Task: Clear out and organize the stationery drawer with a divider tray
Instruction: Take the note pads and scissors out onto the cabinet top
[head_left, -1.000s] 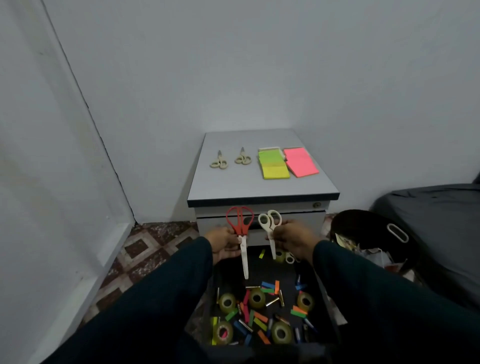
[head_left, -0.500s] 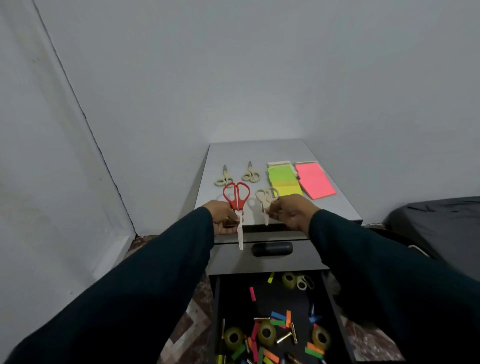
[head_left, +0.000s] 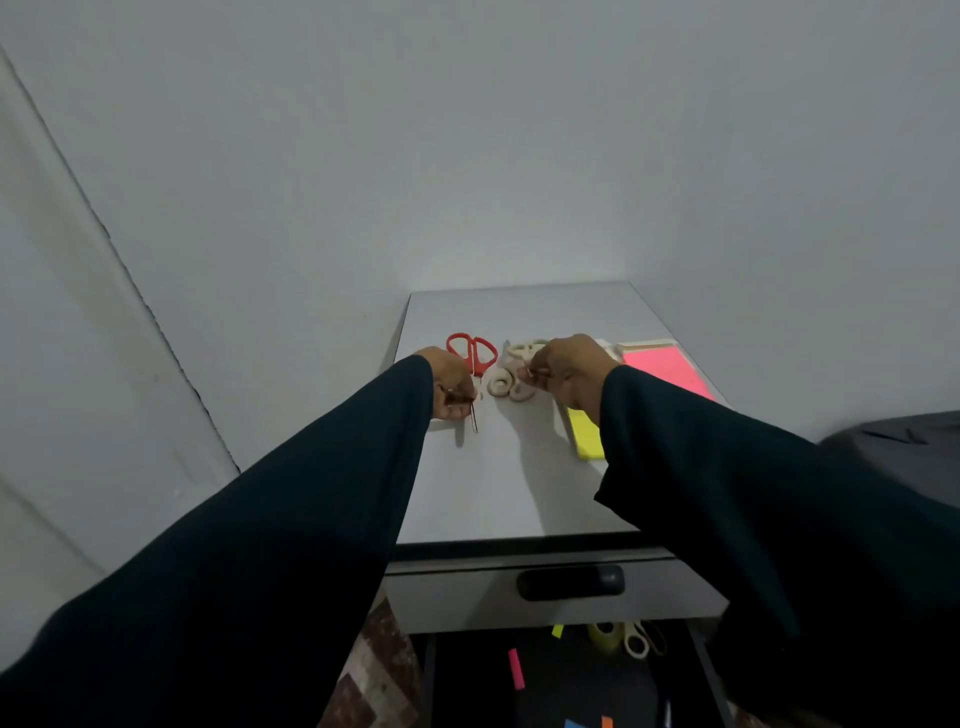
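Pinching red scissors (head_left: 471, 355) in left grip (head_left: 451, 391), cream scissors (head_left: 524, 351) in right grip (head_left: 563, 370).

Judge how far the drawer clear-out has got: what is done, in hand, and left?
Done: sticky note pads and cream scissors lie on the cabinet top. In hand: the left hand grips red scissors; the right hand pinches another cream pair. Left: tape, scissors and coloured bits remain in the open drawer; no divider tray shows.

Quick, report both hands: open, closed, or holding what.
Left hand: closed on the red scissors.
Right hand: closed on the cream scissors.
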